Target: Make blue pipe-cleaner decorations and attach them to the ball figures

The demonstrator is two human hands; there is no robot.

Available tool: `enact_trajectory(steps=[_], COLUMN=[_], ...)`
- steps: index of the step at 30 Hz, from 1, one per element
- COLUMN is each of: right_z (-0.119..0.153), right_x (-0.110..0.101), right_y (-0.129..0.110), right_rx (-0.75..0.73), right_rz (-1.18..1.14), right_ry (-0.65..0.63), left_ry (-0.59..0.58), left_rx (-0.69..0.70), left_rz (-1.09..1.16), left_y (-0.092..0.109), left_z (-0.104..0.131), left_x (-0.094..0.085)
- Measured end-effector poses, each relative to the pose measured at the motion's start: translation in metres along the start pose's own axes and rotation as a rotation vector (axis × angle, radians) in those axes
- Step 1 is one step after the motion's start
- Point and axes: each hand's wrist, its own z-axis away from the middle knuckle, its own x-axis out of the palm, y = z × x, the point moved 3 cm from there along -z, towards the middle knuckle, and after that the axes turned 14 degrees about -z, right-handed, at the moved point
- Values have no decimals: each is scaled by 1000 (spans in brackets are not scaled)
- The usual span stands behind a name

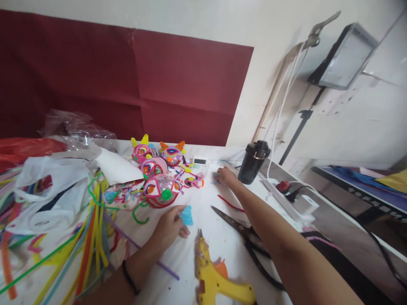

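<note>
Two bare hands are over the white table (190, 262). Pinched between the fingers of the left hand (168, 227) is a small light-blue fuzzy piece (187, 215). The right hand (226, 176) reaches farther out, fingers drawn together at some small bits; whether it grips any, I cannot tell. Just beside it stands a black bottle (252, 163). Nearer than both hands lie a yellow glue gun (208, 271) and black-handled scissors (243, 232), the latter partly under the right forearm. Colourful decorated figures (160, 190) crowd the space beyond the left hand, and pipe cleaners (92, 231) spread to its left.
</note>
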Motion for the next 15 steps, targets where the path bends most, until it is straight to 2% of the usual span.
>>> enact_trajectory(steps=[3, 6, 10, 15], right_z=[3, 10, 25, 57], right_x=[-2, -12, -37, -68], right_y=[2, 0, -11, -20], right_rx=[11, 7, -22, -101], right_rz=[-93, -251, -531, -955], right_ry=[19, 56, 158, 289], left_ry=[15, 66, 174, 319], left_rx=[83, 100, 149, 321], left_rz=[-212, -334, -469, -573], left_y=[-5, -7, 1, 17], left_z=[-3, -6, -2, 11], left_x=[-2, -8, -17, -22])
